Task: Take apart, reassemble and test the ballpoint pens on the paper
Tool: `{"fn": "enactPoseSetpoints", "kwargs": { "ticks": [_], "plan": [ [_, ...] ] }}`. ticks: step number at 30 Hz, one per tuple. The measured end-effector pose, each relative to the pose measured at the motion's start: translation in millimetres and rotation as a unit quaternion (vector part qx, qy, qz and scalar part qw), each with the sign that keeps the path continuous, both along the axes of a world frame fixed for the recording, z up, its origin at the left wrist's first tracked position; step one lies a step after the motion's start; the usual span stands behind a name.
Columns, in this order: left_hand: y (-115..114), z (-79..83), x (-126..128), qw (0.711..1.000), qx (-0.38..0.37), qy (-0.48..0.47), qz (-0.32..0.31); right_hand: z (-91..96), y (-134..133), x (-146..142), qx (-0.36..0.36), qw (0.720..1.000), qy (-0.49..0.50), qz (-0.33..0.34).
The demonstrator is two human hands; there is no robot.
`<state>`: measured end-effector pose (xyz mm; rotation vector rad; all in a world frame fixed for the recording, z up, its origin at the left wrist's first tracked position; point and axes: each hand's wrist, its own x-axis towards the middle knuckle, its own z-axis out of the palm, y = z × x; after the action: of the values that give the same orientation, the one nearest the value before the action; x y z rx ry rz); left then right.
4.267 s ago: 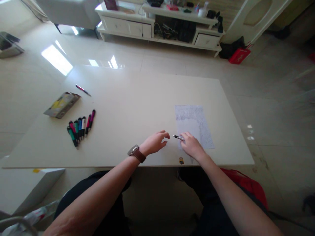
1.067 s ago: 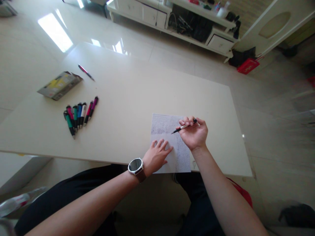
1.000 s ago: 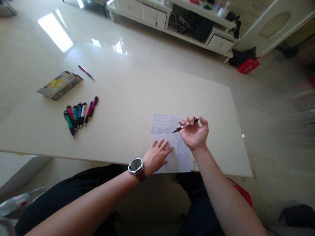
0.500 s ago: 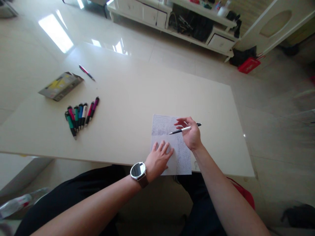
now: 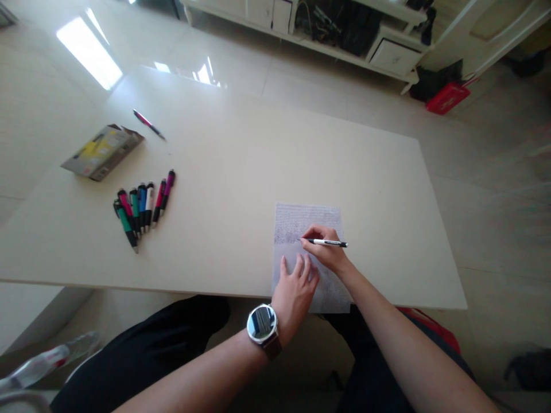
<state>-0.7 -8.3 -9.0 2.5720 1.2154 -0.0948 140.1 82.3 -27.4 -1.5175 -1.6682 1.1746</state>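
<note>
A sheet of paper (image 5: 310, 213) with dense rows of dark marks lies at the table's near edge, its lower end sticking out over it. My left hand (image 5: 297, 287), with a watch (image 5: 262, 323) on the wrist, rests on the lower part of the sheet, fingers spread. In my right hand (image 5: 325, 248) is a white and black pen (image 5: 329, 242), pinched between the fingers. Its tip meets or nearly meets the paper at the end of a marked row; contact is too small to tell. My hands hide part of the sheet.
Several coloured pens (image 5: 142, 206) lie side by side on the left of the white table (image 5: 241, 172). Behind them are a grey and yellow box (image 5: 103, 152) and one red pen (image 5: 148, 124). Beyond the table stand a white cabinet (image 5: 396, 56) and a red bag (image 5: 447, 97).
My right hand has come down to the paper and turned the pen into a writing grip, fingers now closed around it. My left hand stays on the sheet. The view has shifted slightly.
</note>
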Motion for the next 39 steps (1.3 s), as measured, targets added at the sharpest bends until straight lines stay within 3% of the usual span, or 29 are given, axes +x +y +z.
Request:
{"fn": "enactPoseSetpoints", "kwargs": {
  "ticks": [6,12,25,32,39],
  "plan": [
    [-0.8,-0.5,2.4,1.000,0.001,-0.001,0.001,-12.0,-3.4,2.8,0.011,0.999,-0.030,0.007],
    [-0.7,0.0,3.7,1.000,0.010,0.000,0.010,-12.8,-6.1,1.4,0.007,0.997,-0.075,0.007],
    [-1.0,-1.1,3.9,1.000,-0.004,-0.008,0.006,-9.3,-4.1,2.4,-0.003,0.999,-0.044,-0.012],
    [-1.0,-0.9,4.9,1.000,0.005,0.003,0.010,-9.0,-4.4,0.7,0.006,0.995,-0.088,0.046],
    [0.4,2.5,4.7,1.000,-0.006,0.002,0.009,-7.7,-1.8,0.8,0.012,0.993,-0.106,0.055]
  ]
}}
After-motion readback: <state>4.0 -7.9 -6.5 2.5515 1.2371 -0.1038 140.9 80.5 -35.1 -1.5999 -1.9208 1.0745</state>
